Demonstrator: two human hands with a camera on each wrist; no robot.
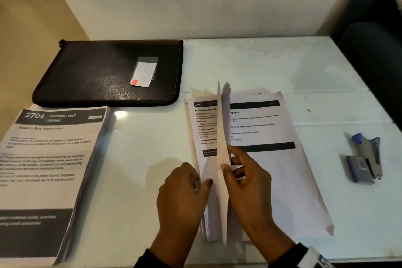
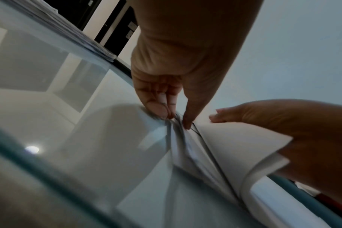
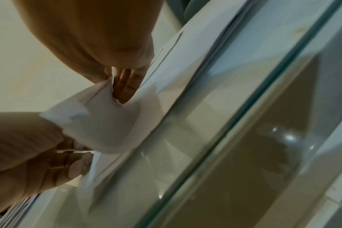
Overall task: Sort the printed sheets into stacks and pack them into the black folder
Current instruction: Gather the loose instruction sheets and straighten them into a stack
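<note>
From the head view, a glossy pale surface (image 1: 152,137) carries a grained black folder (image 1: 97,76), zipped shut, at the far left. A thick printed stack (image 1: 47,159) lies near left, its edge cut off. The central stack (image 1: 272,159) has several sheets lifted upright (image 1: 223,137); the left hand (image 1: 182,185) and right hand (image 1: 250,172) both pinch them. A blue-grey stapler (image 1: 369,156) sits right.

The left wrist view shows thumb and fingers (image 2: 160,108) closed on thin paper edges, blurred.

The right wrist view shows fingers (image 3: 125,83) tucked behind a curled sheet; print unreadable.
</note>
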